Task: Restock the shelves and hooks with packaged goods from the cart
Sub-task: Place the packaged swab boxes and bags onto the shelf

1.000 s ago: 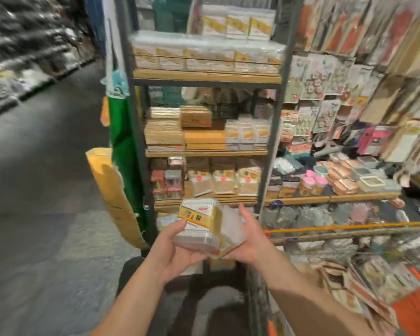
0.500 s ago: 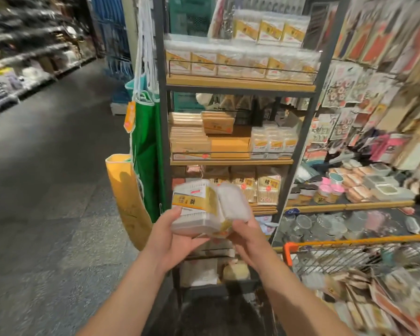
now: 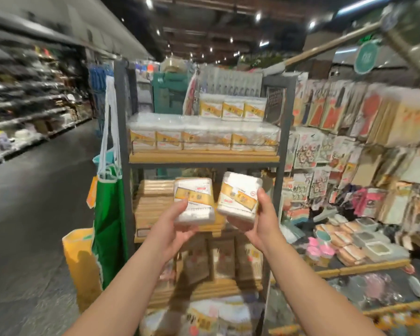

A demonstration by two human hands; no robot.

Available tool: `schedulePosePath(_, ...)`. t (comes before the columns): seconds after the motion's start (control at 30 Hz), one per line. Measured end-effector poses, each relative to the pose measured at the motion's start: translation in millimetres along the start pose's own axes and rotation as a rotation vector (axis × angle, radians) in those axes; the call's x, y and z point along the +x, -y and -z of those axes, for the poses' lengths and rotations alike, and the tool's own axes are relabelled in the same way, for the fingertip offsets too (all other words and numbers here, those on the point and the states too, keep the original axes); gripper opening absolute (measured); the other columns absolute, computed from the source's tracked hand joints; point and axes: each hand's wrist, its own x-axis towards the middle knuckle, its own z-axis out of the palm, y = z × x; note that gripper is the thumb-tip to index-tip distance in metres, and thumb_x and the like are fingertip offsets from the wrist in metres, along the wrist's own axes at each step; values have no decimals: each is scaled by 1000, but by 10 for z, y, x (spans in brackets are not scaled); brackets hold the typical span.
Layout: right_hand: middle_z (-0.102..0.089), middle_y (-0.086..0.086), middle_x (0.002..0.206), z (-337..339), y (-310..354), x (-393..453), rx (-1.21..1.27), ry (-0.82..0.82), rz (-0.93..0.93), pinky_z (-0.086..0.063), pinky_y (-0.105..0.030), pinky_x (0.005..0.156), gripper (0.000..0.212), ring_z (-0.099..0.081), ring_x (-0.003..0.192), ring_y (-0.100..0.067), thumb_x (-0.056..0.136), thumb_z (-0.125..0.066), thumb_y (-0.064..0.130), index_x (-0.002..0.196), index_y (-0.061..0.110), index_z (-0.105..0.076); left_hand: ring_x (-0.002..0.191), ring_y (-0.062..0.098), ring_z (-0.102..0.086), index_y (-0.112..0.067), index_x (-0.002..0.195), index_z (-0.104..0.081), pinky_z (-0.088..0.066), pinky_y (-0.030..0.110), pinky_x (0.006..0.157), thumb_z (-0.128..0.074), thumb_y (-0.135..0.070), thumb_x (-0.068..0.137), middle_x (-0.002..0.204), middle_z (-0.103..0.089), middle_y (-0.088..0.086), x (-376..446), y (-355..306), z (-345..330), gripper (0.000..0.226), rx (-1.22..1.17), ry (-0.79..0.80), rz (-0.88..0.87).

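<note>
Two clear plastic packs of white goods, each banded with a yellow label, are held up side by side in front of a dark metal shelf rack [image 3: 280,166]. The left pack [image 3: 194,201] is gripped from below by the left hand [image 3: 177,224] and is kept nearly upright. The right pack [image 3: 238,198] is pinched by the right hand [image 3: 262,219] and is tilted, its top leaning left. The two packs are kept just apart. A row of like packs [image 3: 204,139] is lined up on the wooden upper shelf [image 3: 204,158], with three more [image 3: 232,109] stacked above.
</note>
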Motion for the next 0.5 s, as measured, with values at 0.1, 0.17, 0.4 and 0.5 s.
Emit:
schedulePosePath(0.1, -76, -3, 91, -117, 288, 340, -101, 34, -11, -55, -36, 67, 41, -72, 77, -21, 98, -40, 49, 115, 19, -63, 99, 27, -64, -11, 109, -61, -53, 34, 81, -55, -17, 95, 105, -70, 12, 189, -130, -244, 16, 48, 8, -77)
schedulePosePath(0.17, -75, -6, 99, -177, 417, 503, -129, 74, -6, -57, -41, 73, 40, -71, 85, -23, 97, -45, 47, 119, 18, -61, 105, 28, -64, -13, 113, -60, -55, 34, 80, -58, -20, 93, 111, -68, 12, 317, -201, -329, 21, 57, -6, -119)
schedulePosePath(0.4, -70, -10, 116, -263, 665, 992, -196, 185, 2, -57, -40, 71, 60, -67, 103, -25, 77, -61, 44, 129, 14, -56, 100, 24, -69, -12, 115, -61, -56, 34, 79, -58, -15, 94, 111, -72, 8, 734, -531, -474, 21, 152, 8, -219)
schedulePosePath(0.5, -73, -3, 104, -370, 808, 1232, -288, 175, 64, -54, -35, 78, 39, -68, 93, -17, 93, -51, 46, 118, 19, -61, 99, 24, -70, -8, 120, -58, -58, 31, 73, -60, -17, 93, 111, -71, 7, 937, -770, -613, 29, 213, 44, -259)
